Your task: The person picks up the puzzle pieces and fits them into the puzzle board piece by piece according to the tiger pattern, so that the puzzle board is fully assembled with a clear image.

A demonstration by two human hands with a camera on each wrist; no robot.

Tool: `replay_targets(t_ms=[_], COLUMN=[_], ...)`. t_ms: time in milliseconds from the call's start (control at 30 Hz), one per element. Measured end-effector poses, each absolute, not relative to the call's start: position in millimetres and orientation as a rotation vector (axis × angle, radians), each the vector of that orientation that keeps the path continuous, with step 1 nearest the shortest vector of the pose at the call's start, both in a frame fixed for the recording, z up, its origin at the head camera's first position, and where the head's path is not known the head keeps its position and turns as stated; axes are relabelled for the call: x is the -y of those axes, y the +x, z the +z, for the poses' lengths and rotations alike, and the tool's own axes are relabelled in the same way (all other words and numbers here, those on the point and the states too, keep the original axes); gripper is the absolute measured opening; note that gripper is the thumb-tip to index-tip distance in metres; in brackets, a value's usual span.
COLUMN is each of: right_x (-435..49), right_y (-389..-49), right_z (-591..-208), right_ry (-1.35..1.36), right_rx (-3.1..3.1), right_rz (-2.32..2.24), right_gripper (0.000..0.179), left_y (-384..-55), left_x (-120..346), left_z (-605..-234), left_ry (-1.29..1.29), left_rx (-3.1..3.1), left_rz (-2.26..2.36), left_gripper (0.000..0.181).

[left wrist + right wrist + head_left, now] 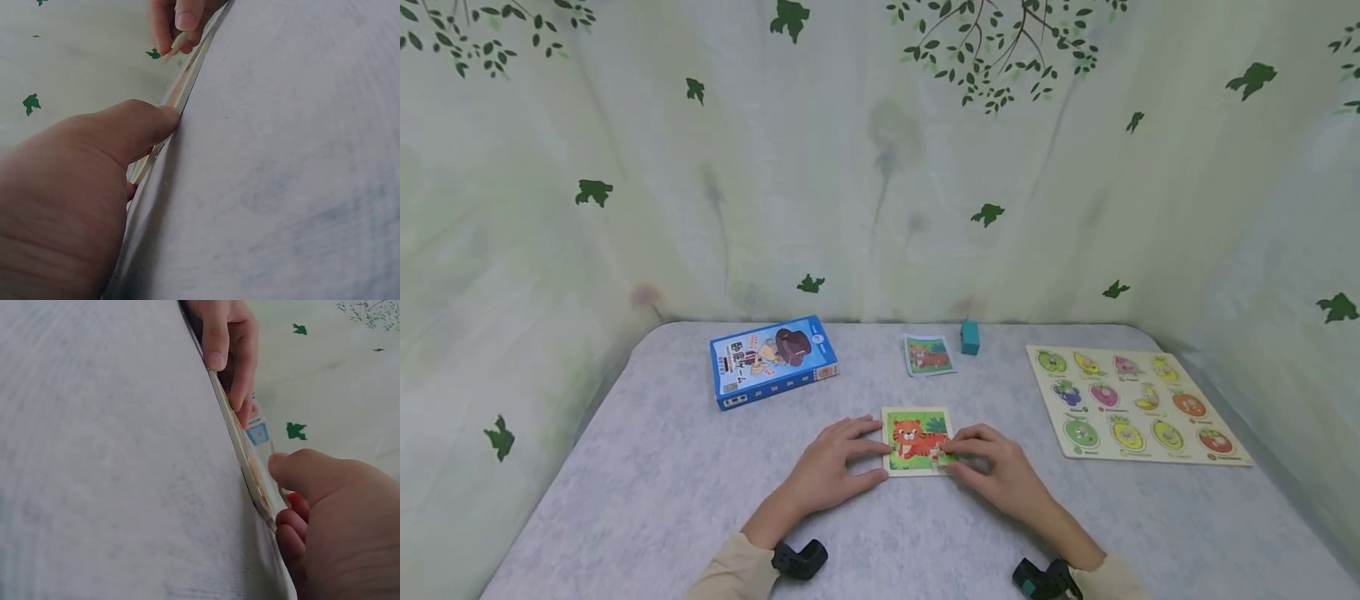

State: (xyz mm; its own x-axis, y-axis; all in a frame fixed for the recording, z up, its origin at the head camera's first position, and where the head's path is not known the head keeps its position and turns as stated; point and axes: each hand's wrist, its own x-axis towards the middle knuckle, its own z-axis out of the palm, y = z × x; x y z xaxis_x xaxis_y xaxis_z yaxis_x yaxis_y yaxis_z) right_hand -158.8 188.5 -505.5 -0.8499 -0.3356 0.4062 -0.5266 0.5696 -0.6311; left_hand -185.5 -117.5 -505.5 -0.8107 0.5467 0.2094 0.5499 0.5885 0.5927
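A small square jigsaw puzzle (pixel 910 440) with an orange tiger on green lies flat on the table between both hands. At its left side my left hand (pixel 830 468) holds the board, index fingertip on the left border and thumb by the near left corner. My right hand (pixel 1002 475) is over the lower right part and pinches a puzzle piece (pixel 942 457) between thumb and fingers. Edge-on in the left wrist view, that puzzle piece (pixel 177 45) looks thin and pale, tilted above the board. Fingers hide most of its picture.
Behind the puzzle lie a small tiger picture card (pixel 928 357) and a teal block (pixel 970 338). A blue game box (pixel 775 360) sits at the back left. To the right is a fruit picture board (pixel 1138 408). A leaf-patterned curtain (pixel 865 167) borders the table (pixel 662 483).
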Motion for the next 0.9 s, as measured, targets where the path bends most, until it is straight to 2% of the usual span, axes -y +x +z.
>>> replay_targets(t_ms=[667, 900], right_x=[-191.9, -188.0], right_y=[-161.0, -162.9], right_z=[-514.2, -512.3], right_ry=[0.76, 0.809], right_rx=[2.621, 2.64], right_rz=[0.951, 0.897], right_gripper=[0.019, 0.023], left_y=[-185.1, -186.8], left_x=[113.7, 118.2], left_z=[-506.7, -506.6], left_ry=[-0.964, -0.959], left_rx=[2.815, 2.813], left_rz=[-1.084, -1.063], left_gripper=[0.035, 0.035])
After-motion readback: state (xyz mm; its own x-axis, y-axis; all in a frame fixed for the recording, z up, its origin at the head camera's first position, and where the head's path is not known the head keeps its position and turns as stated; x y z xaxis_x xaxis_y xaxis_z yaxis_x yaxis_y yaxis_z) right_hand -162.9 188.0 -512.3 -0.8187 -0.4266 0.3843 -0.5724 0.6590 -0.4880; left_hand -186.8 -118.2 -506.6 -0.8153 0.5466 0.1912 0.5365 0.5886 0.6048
